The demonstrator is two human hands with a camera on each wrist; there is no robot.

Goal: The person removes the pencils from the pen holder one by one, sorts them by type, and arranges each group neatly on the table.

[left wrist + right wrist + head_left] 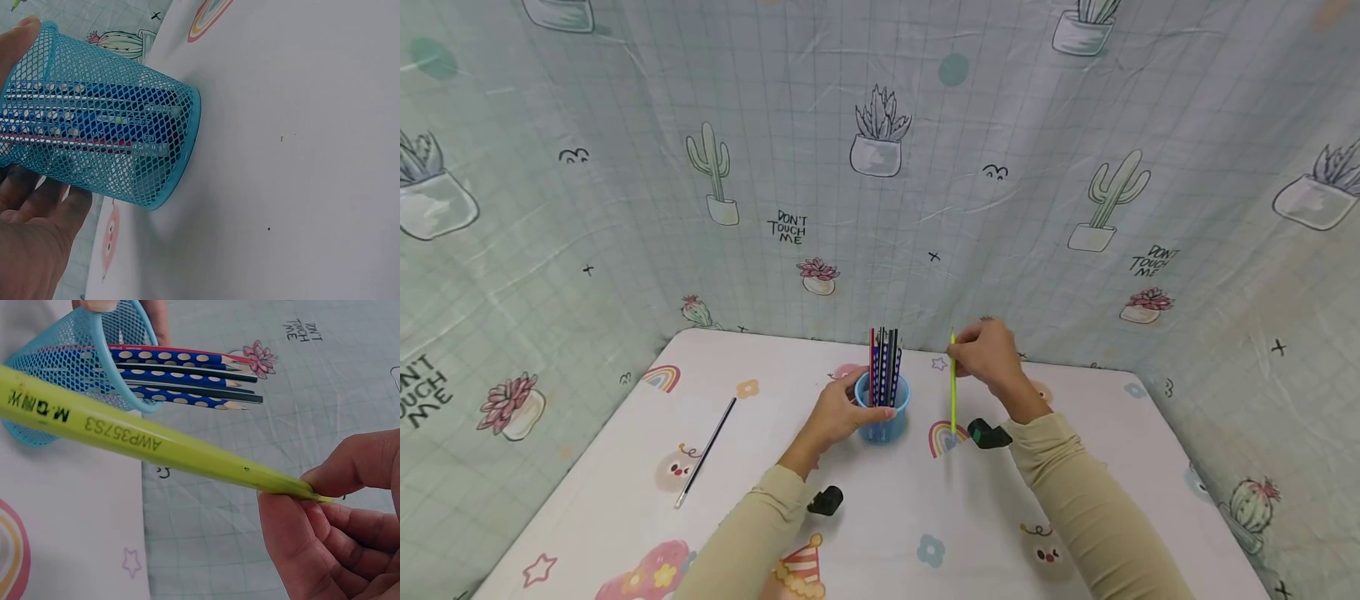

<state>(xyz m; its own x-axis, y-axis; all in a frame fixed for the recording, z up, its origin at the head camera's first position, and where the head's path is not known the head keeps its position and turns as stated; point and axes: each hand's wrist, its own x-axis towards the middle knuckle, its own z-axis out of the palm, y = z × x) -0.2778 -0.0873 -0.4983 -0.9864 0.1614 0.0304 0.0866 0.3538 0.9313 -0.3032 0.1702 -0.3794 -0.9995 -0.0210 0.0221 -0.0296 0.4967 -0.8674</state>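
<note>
**Yellow-green pencil (953, 396) could slip**

Near the worktop's (865, 550) far edge, the left hand (835, 412) grips the blue mesh cup (883, 427); to its right, the right hand (992, 357) pinches the pencil near one end, so it could swing or drop.

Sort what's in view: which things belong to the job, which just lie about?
In the job:
blue mesh cup, left hand gripping it
pencils inside it
yellow-green stick, pinched by right hand

Seemingly just lying about:
dark stick, loose on the table
</note>
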